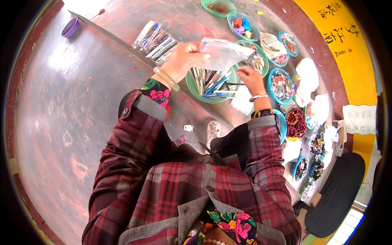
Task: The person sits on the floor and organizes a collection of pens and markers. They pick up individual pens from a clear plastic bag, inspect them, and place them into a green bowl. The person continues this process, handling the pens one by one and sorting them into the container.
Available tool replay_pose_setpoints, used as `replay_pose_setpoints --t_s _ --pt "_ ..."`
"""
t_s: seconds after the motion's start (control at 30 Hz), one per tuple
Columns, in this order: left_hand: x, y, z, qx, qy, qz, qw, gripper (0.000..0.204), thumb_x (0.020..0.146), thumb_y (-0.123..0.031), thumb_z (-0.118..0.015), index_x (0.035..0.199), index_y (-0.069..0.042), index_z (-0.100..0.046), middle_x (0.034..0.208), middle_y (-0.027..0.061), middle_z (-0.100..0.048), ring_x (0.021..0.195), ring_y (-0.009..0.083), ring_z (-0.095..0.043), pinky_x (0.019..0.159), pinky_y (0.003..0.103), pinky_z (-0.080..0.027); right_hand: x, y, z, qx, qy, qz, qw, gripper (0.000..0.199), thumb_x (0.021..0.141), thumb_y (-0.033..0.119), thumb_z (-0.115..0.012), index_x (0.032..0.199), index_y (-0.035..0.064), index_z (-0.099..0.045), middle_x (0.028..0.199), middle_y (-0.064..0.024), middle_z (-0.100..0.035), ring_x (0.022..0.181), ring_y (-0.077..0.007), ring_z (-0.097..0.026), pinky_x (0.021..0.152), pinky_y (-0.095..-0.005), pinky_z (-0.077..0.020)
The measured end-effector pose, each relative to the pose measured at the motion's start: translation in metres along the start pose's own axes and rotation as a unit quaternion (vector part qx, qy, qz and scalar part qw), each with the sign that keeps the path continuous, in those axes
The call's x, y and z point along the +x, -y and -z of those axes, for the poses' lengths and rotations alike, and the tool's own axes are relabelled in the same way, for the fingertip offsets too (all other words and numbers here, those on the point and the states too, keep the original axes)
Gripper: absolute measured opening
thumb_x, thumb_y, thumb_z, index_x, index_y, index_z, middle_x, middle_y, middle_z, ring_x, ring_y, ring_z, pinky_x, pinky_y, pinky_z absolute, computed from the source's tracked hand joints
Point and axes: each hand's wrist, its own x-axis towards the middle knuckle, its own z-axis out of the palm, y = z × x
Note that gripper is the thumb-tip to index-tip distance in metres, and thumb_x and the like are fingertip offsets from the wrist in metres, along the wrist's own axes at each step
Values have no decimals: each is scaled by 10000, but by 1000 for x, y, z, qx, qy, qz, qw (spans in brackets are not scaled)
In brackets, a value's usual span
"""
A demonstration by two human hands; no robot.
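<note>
My left hand [182, 62] is closed on the edge of a clear plastic zip bag [224, 56], thumb on top. The bag stretches to the right above a green basket [191, 90] full of pens [212, 81]. My right hand [253, 79] is beside the bag's right end, its fingers curled together. A dark pen [234, 84] reaches from the basket toward that hand; whether the fingers grip it I cannot tell. Left of the basket lie several clear bags packed with pens [157, 43].
Baskets of small goods line the right side, among them a blue one [281, 86] and one with dark red beads [296, 123]. A purple basket [70, 27] stands far left. A black padded seat [337, 194] is at lower right. My shoe [213, 130] shows below the pens.
</note>
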Motion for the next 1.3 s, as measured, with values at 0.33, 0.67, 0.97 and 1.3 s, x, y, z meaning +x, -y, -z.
replay_pose_setpoints --t_s 0.33,0.67,0.97,1.3 --pt "1 2 -4 -12 19 76 997 276 866 -99 -617 1119 8 -591 1009 51 -641 893 109 -586 736 237 -465 -12 -32 -101 -331 261 63 905 153 766 87 -527 847 76 -656 836 -169 -652 823 -354 -637 707 -461 -508" --pt "6 10 -2 -71 26 85 994 278 885 -75 -583 1147 17 -568 1087 75 -615 993 161 -594 873 309 -494 -6 -44 -95 -352 189 55 915 155 757 103 -531 795 84 -679 841 -146 -660 809 -329 -649 695 -442 -518" --pt "0 17 1 -16 -3 103 995 240 883 -80 -577 1107 5 -593 1043 65 -627 964 149 -601 846 303 -501 -12 51 76 196 -269 45 942 339 871 34 -554 1198 99 -498 920 -117 -650 766 -186 -608 682 -319 -485" --pt "-5 26 -15 88 66 146 983 254 885 -109 -577 1116 -2 -589 1052 64 -618 954 146 -597 819 305 -498 -18 80 71 561 -227 130 785 298 901 40 -546 1189 62 -474 983 -140 -642 793 -158 -574 756 -285 -468"
